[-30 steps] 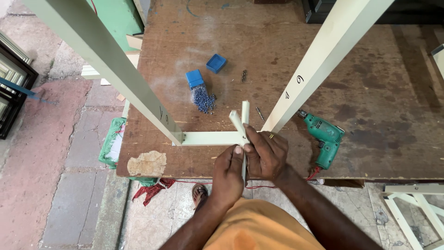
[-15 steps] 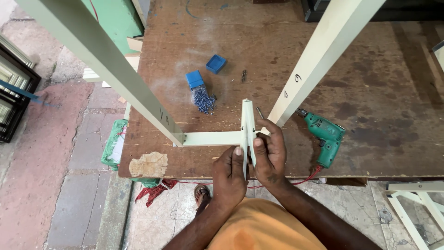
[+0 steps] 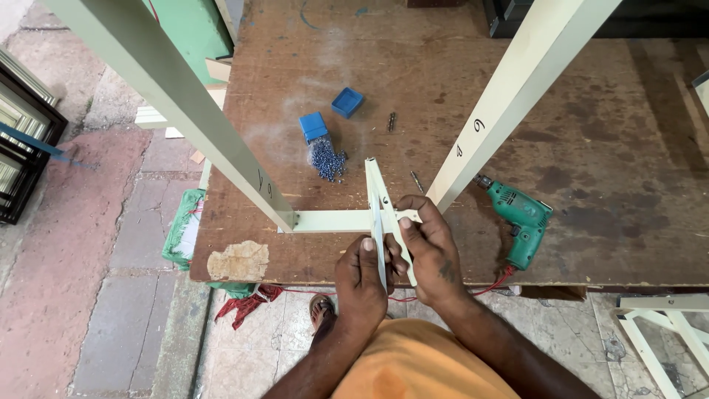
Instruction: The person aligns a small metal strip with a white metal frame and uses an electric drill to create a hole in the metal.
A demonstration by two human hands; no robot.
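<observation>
At the workbench's near edge, both hands clasp a short cream strip.

Left hand (image 3: pixel 363 277) and right hand (image 3: pixel 430 247) close round the strip (image 3: pixel 382 214), which lies across the frame's cross rail (image 3: pixel 332 220). It looks light, stiff and thin-edged, best held near its lower end. Beyond it lie blue screws (image 3: pixel 327 159); a green drill (image 3: pixel 521 214) rests rightward. Half a second ago the strip stood more upright.
</observation>
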